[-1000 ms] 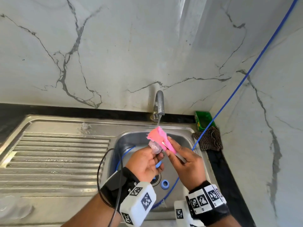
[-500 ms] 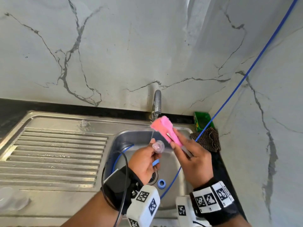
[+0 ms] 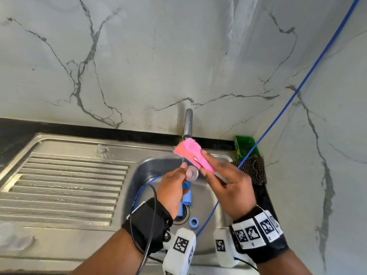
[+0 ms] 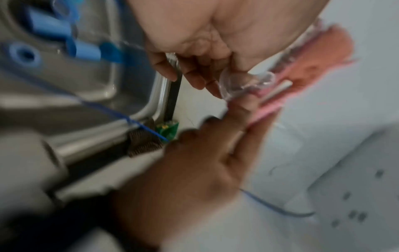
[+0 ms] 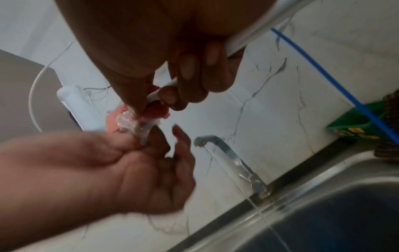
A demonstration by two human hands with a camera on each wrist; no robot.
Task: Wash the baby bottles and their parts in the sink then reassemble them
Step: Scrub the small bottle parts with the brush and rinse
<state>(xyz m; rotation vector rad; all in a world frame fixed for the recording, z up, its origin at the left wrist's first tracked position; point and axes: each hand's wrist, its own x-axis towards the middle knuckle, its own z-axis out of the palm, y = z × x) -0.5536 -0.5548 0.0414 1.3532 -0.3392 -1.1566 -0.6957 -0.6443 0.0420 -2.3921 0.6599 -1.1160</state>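
Your left hand [image 3: 172, 190] is pinching a clear teat [image 3: 191, 173] between curled fingers and thumb, holding it up over the sink basin [image 3: 151, 167], near the basin's back edge. Your right hand [image 3: 230, 187] is gripping the white handle of a pink sponge brush [image 3: 191, 153], fingers wrapped round it, and the sponge head is sitting just beside the teat, in front of the tap [image 3: 188, 124]. In the right wrist view a thin stream of water [image 5: 248, 196] is running from the tap into the basin. Blue bottle parts [image 3: 186, 197] are lying on the basin floor by the drain, with a blue ring [image 3: 193, 222] nearer the front edge. A blue cable [image 3: 278, 116] is crossing the basin's right rim. A green box [image 3: 246, 147] and a dark cloth [image 3: 256, 169] are sitting at the worktop's back right corner.
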